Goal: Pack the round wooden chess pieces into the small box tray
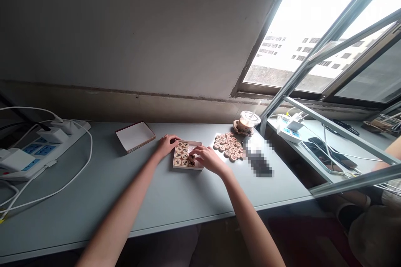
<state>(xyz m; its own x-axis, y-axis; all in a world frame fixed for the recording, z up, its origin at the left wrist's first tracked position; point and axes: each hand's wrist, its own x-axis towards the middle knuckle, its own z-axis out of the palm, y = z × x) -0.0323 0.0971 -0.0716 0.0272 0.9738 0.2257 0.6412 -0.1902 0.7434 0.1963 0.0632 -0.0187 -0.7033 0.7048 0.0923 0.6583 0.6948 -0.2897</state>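
Note:
A shallow open box (188, 167) sits on the desk, with several round wooden Chinese chess pieces (185, 156) in rows inside it, black characters facing up. At its far left corner, my left hand (169, 145) grips the rim with bent fingers. My right hand (208, 157) reaches over the box's right side, its fingertips closed around a chess piece (192, 157) at the right of the filled rows. That piece is partly hidden by the fingers. To the right of the box, more Chinese chess pieces (230, 146) with reddish characters lie in a close cluster on the desk.
The box lid (136, 137) lies inside-up at the left. A lidded drink cup (247, 121) with a straw stands behind the cluster, near a blurred dark item (260, 162). Power strips (40, 150) with white cables lie far left. A metal frame (294, 75) rises at the right.

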